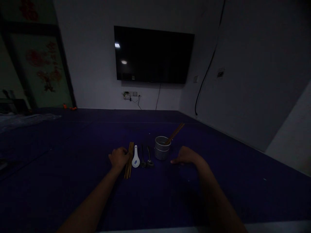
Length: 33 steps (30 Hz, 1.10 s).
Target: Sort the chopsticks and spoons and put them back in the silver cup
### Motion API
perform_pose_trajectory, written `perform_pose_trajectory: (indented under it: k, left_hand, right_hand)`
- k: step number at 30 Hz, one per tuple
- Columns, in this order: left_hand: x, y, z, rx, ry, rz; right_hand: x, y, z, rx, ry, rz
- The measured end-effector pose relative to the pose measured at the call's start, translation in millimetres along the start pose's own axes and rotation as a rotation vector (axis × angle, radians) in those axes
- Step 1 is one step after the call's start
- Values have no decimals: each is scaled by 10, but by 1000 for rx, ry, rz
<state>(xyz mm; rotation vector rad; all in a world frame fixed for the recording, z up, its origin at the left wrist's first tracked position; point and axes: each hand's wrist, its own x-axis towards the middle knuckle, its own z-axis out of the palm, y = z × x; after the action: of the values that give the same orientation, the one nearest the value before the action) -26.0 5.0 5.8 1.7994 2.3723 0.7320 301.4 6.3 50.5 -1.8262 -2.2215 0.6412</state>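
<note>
My left hand [119, 158] is closed at the left side of a row of brown wooden chopsticks [129, 167], its thumb and finger against the nearest one. Beside them lies a white soup spoon [136, 159] with a blue mark in its bowl. Two dark metal spoons, a left one [143, 161] and a right one [149, 161], lie parallel to it. Just right of these stands a grey metal utensil holder [162, 150], upright, with chopsticks [175, 133] leaning out to the right. To the holder's right, my right hand [186, 156] rests with one digit stretched leftward and the others bent, holding nothing visible.
The dark purple surface [97, 132] reaches back to the wall. A black television [154, 55] hangs there, with sockets and cords below. A black cable [206, 71] hangs on the right wall. Clear plastic sheeting [26, 120] lies at the far left. The room is dim.
</note>
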Motion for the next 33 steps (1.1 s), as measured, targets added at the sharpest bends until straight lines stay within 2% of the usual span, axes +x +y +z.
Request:
perform_pose_trajectory:
  k: [3,5,9,11,14,19,33]
  left_hand:
    - [-10,6,-9,-2,-5,7]
    - [-15,9,-8,2,4,7]
    - [-25,18,-14,22,5,13]
    - [-39,30,-29,48,6,29]
    - [-71,54,-51,100,20,80]
    - [-102,69,-49,128,18,146]
    - [-76,59,-64,197,29,119]
  right_hand:
    - [-86,-278,99,55,-208,-78]
    - [-110,-541,246,66,-195,-208]
    - [-96,-1014,595,-74,174,-467]
    - [-79,-1126,731,-164,291,-539]
    - [-46,-1134,855,-240,332,-562]
    - [18,-1037,940,-260,304,-551]
    - [59,-1013,1042,-164,288,-579]
